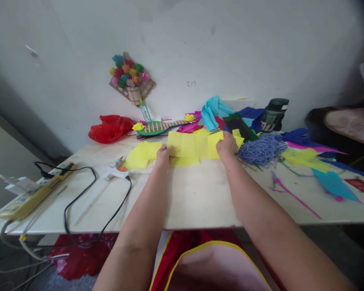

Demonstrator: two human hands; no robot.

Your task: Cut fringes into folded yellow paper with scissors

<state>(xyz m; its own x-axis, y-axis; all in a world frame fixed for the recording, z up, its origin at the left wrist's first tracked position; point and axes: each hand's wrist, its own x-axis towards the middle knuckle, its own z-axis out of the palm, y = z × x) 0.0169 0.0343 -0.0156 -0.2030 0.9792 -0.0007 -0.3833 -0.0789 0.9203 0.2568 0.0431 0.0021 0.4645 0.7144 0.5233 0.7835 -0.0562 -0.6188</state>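
A creased strip of yellow paper (191,144) lies flat on the pale table (197,198), with fold lines across it. My left hand (164,154) pinches its left end at the lower corner. My right hand (227,146) presses down on its right end. More yellow paper pieces (141,155) lie in a loose pile just left of my left hand, and one yellow piece (185,162) pokes out under the strip.
A glue gun (115,171) with a black cord and a power strip (33,193) sit at the left. Purple yarn (262,148), coloured paper scraps (321,167), a dark jar (273,114), a red bag (109,128) and a paper-flower craft (132,79) on the wall surround the back.
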